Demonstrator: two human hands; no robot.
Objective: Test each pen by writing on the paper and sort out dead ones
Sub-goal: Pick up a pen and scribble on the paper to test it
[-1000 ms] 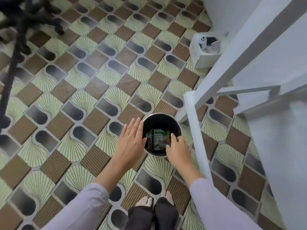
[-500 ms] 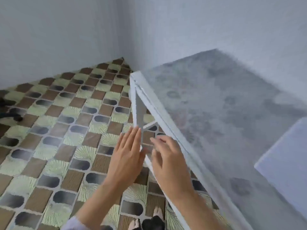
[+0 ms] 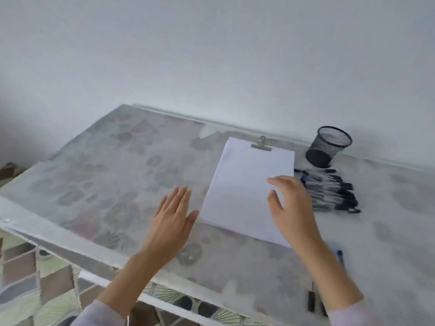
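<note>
A white paper sheet (image 3: 244, 184) lies on the glass table (image 3: 117, 175), held at its far edge by a metal clip (image 3: 260, 144). Right of the sheet lies a row of several dark-capped pens (image 3: 332, 190). An empty black mesh pen cup (image 3: 328, 147) stands behind them. My left hand (image 3: 173, 220) hovers flat and open just left of the sheet's near corner. My right hand (image 3: 289, 205) hangs over the sheet's right side with fingers spread, holding nothing. Two more pens (image 3: 340, 255) (image 3: 311, 300) lie near my right forearm.
A plain white wall rises right behind the table. The table's white frame edge (image 3: 58, 241) runs diagonally at the lower left, with patterned floor tiles (image 3: 28, 290) below it. The view is blurred by motion.
The view has swung up from a black bin on the floor to the tabletop. Both hands rose from the bin's rim and now hover over the table by the paper.
</note>
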